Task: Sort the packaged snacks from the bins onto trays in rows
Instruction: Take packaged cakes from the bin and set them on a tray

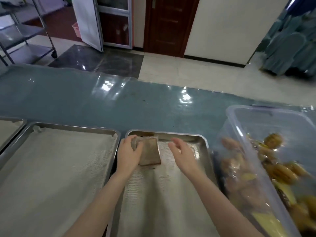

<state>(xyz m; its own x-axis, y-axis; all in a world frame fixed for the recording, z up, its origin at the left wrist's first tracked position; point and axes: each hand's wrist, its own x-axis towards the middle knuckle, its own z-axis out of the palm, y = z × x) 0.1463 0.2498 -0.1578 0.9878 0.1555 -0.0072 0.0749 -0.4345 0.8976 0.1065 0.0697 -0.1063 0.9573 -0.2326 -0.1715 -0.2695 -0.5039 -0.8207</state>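
A brown packaged bread slice [150, 153] in clear wrap lies at the far left of a steel tray [203, 142] lined with white mesh. My left hand [129, 153] grips the packet's left edge with its fingers curled over the wrap. My right hand [182, 153] hovers over the tray just right of the packet, fingers loosely apart and holding nothing. At the right stands a clear plastic bin [242, 134] filled with several wrapped brown and yellow snacks [280, 170].
A larger lined steel tray [56, 168] lies to the left, with the corner of another tray [10, 127] beyond it. The trays and bin rest on a blue table [119, 103] under clear film. A wheeled steel rack [25, 40] stands far left on the floor.
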